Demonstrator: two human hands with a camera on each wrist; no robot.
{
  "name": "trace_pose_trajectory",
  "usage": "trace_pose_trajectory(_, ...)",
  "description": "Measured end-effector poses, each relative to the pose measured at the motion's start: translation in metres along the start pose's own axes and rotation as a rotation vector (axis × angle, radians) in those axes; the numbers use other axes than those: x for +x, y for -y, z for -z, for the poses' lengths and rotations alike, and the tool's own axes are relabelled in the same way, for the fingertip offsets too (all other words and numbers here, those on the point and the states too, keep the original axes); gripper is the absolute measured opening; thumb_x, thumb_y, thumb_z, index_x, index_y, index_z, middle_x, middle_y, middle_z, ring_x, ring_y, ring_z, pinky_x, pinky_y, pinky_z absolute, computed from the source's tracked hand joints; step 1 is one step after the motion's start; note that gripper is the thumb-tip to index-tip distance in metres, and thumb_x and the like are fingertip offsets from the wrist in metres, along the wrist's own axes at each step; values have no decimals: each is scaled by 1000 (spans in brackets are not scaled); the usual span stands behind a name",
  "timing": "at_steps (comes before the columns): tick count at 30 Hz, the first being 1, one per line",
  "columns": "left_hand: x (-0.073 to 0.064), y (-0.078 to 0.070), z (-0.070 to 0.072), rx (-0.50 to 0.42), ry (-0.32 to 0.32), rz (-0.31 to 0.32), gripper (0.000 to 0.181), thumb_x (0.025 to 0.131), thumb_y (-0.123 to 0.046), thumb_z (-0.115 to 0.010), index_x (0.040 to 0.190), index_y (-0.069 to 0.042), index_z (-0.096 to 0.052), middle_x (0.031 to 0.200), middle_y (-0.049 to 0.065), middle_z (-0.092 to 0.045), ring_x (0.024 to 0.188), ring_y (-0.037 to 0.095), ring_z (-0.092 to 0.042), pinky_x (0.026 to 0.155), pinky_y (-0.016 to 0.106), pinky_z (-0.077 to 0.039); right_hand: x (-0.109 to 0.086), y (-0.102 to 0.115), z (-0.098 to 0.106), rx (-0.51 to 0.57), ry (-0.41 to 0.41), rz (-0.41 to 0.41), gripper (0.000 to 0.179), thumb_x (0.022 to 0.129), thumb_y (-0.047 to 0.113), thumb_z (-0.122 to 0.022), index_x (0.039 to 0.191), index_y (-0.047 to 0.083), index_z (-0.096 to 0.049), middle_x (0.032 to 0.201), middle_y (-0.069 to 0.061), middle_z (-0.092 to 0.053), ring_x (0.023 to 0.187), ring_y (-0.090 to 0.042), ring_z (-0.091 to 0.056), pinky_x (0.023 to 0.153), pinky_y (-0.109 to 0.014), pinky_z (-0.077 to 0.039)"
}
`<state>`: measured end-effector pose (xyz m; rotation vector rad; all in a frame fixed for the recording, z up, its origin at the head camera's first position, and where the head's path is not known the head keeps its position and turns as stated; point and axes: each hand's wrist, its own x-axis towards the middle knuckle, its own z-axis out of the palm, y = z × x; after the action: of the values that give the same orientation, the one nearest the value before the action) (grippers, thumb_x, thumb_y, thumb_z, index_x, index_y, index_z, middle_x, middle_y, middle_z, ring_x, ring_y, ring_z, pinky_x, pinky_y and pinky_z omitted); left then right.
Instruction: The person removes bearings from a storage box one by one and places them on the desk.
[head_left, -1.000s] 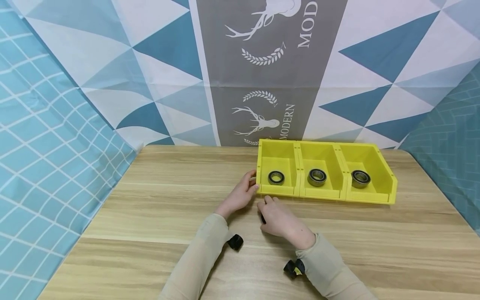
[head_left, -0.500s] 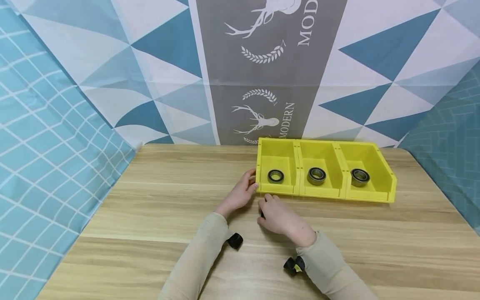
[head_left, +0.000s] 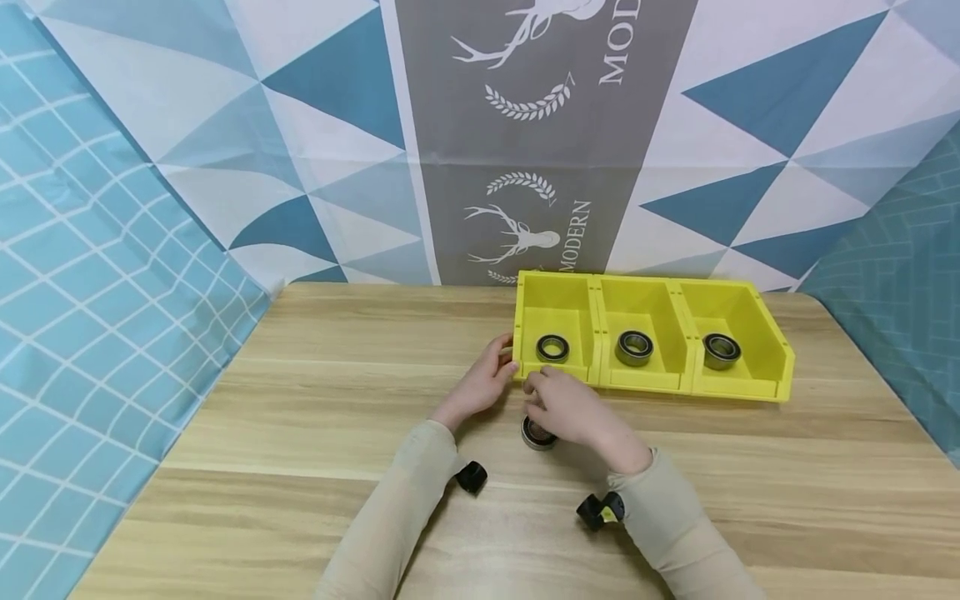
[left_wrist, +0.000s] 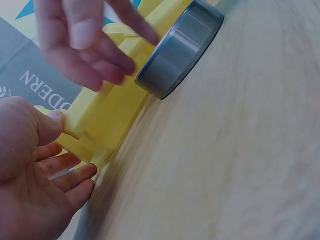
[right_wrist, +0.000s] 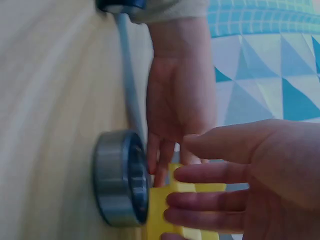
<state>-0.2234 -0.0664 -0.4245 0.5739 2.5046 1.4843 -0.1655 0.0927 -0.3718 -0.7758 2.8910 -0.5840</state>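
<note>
On the table (head_left: 337,433) in front of the yellow tray (head_left: 645,380), the metal ring (right_wrist: 111,177) is now let go.
R hand (head_left: 562,407) has just come off it, relaxed & holding nothing; L hand (head_left: 478,385) grips tray at its left end. So ring lies free nr. left compartment (head_left: 555,321), outside tray.

A thick, ring-shaped steel bearing with a shiny silver wall and dark face (left_wrist: 178,54) is lying flat on the pale wood-grain tabletop (head_left: 300,517), just in front of the leftmost of three joined yellow plastic bins (head_left: 645,381). The right hand (head_left: 568,408) is hanging near it, fingers extended, partly covering it in the head view. The bins are standing upright in a row, the left hand (head_left: 480,385) touching their left end.
</note>
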Motion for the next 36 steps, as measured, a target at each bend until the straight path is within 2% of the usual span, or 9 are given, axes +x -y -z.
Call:
trace_pose_trajectory(3,1,-1,1,-2,1,-9,52,97,-14,-39,143,-4,-17,147,14,-25,129,25,-38,106,35,-32,3,-3,11,11,-63,11,22,86,20,-59,99,3,-62,91,-6,-58,76,-16,-54,68,-32,-49)
trace_pose_trajectory(6,-5,-16,4,-21,9,-24,51,97,-9,-39,142,1,-17,147,18,-24,129,29,-37,106,37,-33,8,-8,20,28,-136,19,19,88,17,-57,99,3,-62,92,-8,-59,81,-19,-56,73,-34,-50)
trace_pose_trajectory(9,-5,-17,4,-32,10,-27,51,97,-8,-39,141,3,-17,146,20,-23,129,30,-37,105,37,-34,15,-14,28,46,-212,15,17,89,14,-54,99,2,-61,92,-9,-59,83,-20,-56,74,-35,-51)
trace_pose_trajectory(10,-5,-16,4,-29,9,-29,51,97,-8,-40,141,3,-16,146,19,-23,129,29,-37,105,37,-34,18,-16,29,50,-231,5,17,90,13,-53,100,2,-61,92,-10,-59,82,-20,-56,73,-35,-51)
trace_pose_trajectory(13,0,-2,0,-17,5,-19,53,97,-12,-40,143,-2,-16,147,15,-24,129,25,-37,105,33,-34,27,-22,29,48,-260,-18,20,90,10,-51,106,1,-59,95,-13,-58,81,-22,-57,73,-37,-50)
trace_pose_trajectory(21,0,1,0,-3,14,-9,53,98,-14,-39,143,-3,-16,148,14,-23,130,25,-37,106,34,-33,40,-35,17,33,-187,-91,28,92,10,-47,117,0,-56,109,-19,-55,96,-30,-57,84,-43,-49)
trace_pose_trajectory(27,-2,-2,1,-2,18,0,51,98,-14,-38,143,-4,-17,148,14,-23,130,24,-37,105,33,-34,47,-39,9,31,-100,-136,32,95,19,-44,120,2,-55,114,-19,-53,103,-31,-54,89,-44,-46)
trace_pose_trajectory(32,-11,-21,5,-32,30,-11,49,97,-8,-38,141,2,-17,146,20,-23,129,31,-36,105,40,-33,52,-40,5,6,-45,-172,39,99,24,-34,126,3,-52,122,-20,-50,111,-33,-50,96,-46,-41)
trace_pose_trajectory(36,-18,-36,9,-31,36,-10,49,97,-6,-37,140,5,-17,146,23,-23,129,33,-36,105,41,-33,56,-42,4,-2,-67,-170,38,99,23,-34,124,2,-53,122,-21,-49,113,-35,-49,97,-47,-40)
